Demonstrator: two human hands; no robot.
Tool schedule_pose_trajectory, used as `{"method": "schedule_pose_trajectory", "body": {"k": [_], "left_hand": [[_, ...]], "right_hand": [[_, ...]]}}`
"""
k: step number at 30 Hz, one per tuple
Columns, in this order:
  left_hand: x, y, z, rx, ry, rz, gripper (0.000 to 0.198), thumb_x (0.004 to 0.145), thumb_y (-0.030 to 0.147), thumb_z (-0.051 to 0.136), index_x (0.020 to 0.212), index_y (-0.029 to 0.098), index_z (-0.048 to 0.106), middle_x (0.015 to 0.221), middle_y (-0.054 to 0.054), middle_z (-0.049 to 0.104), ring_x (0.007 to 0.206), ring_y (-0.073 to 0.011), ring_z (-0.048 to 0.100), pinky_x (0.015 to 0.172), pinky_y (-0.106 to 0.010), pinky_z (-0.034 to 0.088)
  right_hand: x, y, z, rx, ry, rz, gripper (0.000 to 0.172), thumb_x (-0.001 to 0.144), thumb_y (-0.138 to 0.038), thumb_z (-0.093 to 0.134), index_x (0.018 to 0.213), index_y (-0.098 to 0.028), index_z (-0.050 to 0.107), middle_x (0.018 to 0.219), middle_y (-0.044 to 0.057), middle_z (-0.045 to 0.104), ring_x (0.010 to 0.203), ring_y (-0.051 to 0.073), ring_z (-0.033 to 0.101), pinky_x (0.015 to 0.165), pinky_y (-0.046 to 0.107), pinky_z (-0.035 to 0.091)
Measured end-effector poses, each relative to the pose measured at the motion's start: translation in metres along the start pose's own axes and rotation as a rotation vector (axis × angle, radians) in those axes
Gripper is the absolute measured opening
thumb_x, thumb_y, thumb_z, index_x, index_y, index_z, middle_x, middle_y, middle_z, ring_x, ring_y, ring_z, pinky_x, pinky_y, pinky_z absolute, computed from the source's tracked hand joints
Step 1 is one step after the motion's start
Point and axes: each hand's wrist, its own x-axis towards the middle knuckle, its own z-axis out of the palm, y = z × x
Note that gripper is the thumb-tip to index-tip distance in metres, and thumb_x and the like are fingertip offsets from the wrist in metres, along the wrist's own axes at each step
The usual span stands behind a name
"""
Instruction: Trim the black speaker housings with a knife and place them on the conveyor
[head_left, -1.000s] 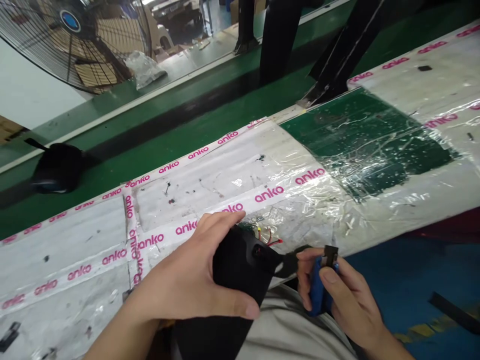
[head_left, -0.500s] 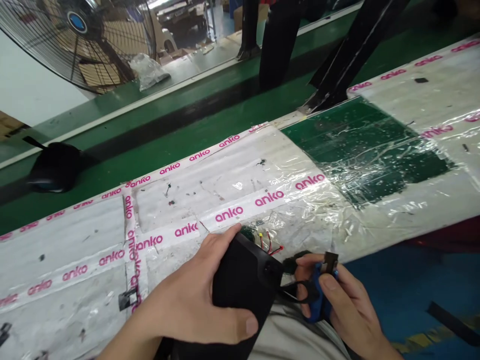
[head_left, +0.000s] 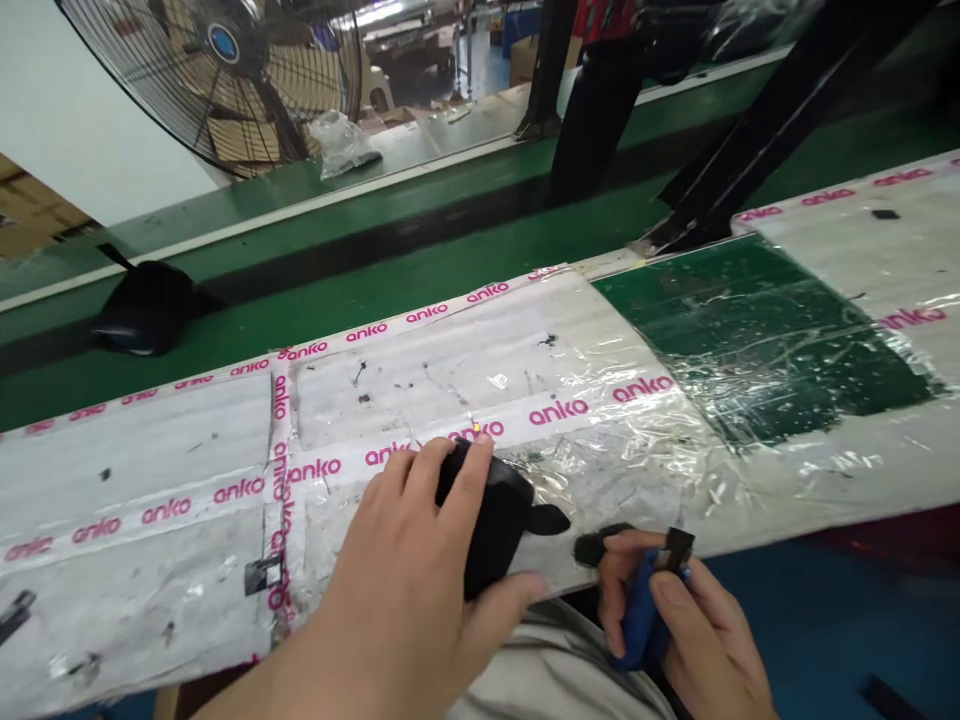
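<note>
My left hand (head_left: 420,560) is wrapped around a smooth black case (head_left: 501,520) at the table's near edge, fingers over its far side and thumb along the near side. A flat black loop or tab (head_left: 547,519) sticks out of the case toward the right. By my fingertips shows a small yellow wire end (head_left: 477,428). My right hand (head_left: 709,630), lower right, is closed around a blue tool (head_left: 643,615) with a dark squarish top; its exact kind is unclear. Between the hands lies a dark rounded piece (head_left: 598,546).
The work table (head_left: 630,460) is covered in plastic film and printed tape, with small black scraps on it. Behind runs a green conveyor belt (head_left: 337,285) carrying a black strapped pouch (head_left: 146,305). A caged fan (head_left: 225,80) and dark slanted posts (head_left: 750,130) stand beyond.
The view has shifted, so the scene sits further right. My left hand has turned over the case, its fingers now across the top. The red wires are out of sight. My right hand keeps the blue tool.
</note>
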Motion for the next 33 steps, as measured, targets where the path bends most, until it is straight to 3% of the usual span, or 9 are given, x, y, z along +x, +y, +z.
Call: {"method": "schedule_pose_trajectory", "body": {"k": [4,8,11,13,15,18,24,28,33], "left_hand": [[0.007,-0.003,-0.006,-0.059,-0.099,0.066,0.065,0.101,0.043,0.055,0.163,0.027,0.043,0.153,-0.017,0.05,0.143,-0.0447,0.046,0.114,-0.07,0.048],[0.011,-0.015,-0.012,-0.177,-0.164,0.051,0.066,0.097,0.048,0.067,0.158,0.043,0.042,0.148,-0.009,0.046,0.124,-0.0352,0.06,0.091,-0.048,0.065],[0.015,-0.019,-0.014,-0.223,-0.213,0.019,0.074,0.091,0.049,0.077,0.156,0.049,0.041,0.146,-0.006,0.043,0.114,-0.0301,0.064,0.082,-0.041,0.066],[0.018,-0.019,-0.015,-0.23,-0.22,0.023,0.076,0.087,0.049,0.082,0.153,0.048,0.045,0.143,-0.006,0.044,0.115,-0.0294,0.063,0.087,-0.042,0.064],[0.021,-0.02,-0.016,-0.252,-0.241,0.034,0.074,0.085,0.052,0.084,0.151,0.046,0.049,0.139,-0.006,0.045,0.114,-0.0286,0.062,0.088,-0.041,0.063],[0.028,-0.024,-0.021,-0.331,-0.31,0.059,0.074,0.084,0.053,0.085,0.149,0.048,0.051,0.136,-0.004,0.047,0.109,-0.026,0.064,0.085,-0.037,0.063],[0.053,-0.035,-0.033,-0.347,-0.437,0.199,0.072,0.075,0.049,0.092,0.14,0.042,0.061,0.147,-0.002,0.047,0.104,-0.0225,0.066,0.088,-0.035,0.059],[0.072,-0.031,-0.034,-0.358,-0.491,0.305,0.058,0.069,0.054,0.096,0.114,0.031,0.068,0.12,0.001,0.064,0.107,-0.0254,0.062,0.09,-0.037,0.053],[0.086,-0.033,-0.023,-0.387,-0.534,0.431,0.06,0.063,0.057,0.097,0.1,0.025,0.063,0.103,-0.002,0.059,0.104,-0.0273,0.053,0.084,-0.038,0.048]], "right_hand": [[0.001,-0.002,0.002,-0.021,-0.012,0.011,0.039,0.1,-0.063,0.063,0.107,-0.024,0.066,0.07,-0.001,0.06,0.049,0.014,0.054,0.049,0.026,0.042],[0.005,-0.009,0.001,-0.076,-0.041,0.038,0.039,0.103,-0.062,0.061,0.108,-0.023,0.066,0.07,-0.001,0.06,0.05,0.014,0.054,0.05,0.026,0.045],[0.005,-0.015,-0.006,-0.181,-0.12,0.043,0.033,0.101,-0.055,0.067,0.11,-0.024,0.071,0.063,-0.001,0.059,0.049,0.015,0.053,0.049,0.025,0.047],[0.002,-0.021,-0.012,-0.4,-0.155,-0.043,0.031,0.101,-0.052,0.069,0.118,-0.027,0.074,0.07,0.003,0.068,0.057,0.019,0.063,0.052,0.025,0.053],[-0.004,-0.03,-0.015,-0.69,-0.157,-0.196,0.034,0.103,-0.05,0.064,0.132,-0.034,0.072,0.095,0.006,0.079,0.081,0.025,0.076,0.062,0.026,0.061],[-0.009,-0.046,-0.011,-0.992,-0.163,-0.453,0.039,0.107,-0.044,0.056,0.146,-0.04,0.061,0.119,0.002,0.078,0.102,0.028,0.077,0.073,0.03,0.066],[0.001,-0.075,0.011,-1.45,-0.288,-0.849,0.037,0.111,-0.027,0.038,0.142,-0.017,0.055,0.107,0.006,0.08,0.085,0.023,0.078,0.065,0.034,0.063],[0.002,-0.076,0.016,-1.519,-0.322,-0.871,0.035,0.11,-0.018,0.03,0.136,-0.013,0.054,0.087,0.003,0.076,0.065,0.018,0.072,0.056,0.033,0.056],[-0.006,-0.078,0.021,-1.526,-0.31,-0.859,0.036,0.109,-0.015,0.028,0.135,-0.012,0.053,0.08,0.0,0.07,0.056,0.017,0.064,0.05,0.033,0.048]]}}
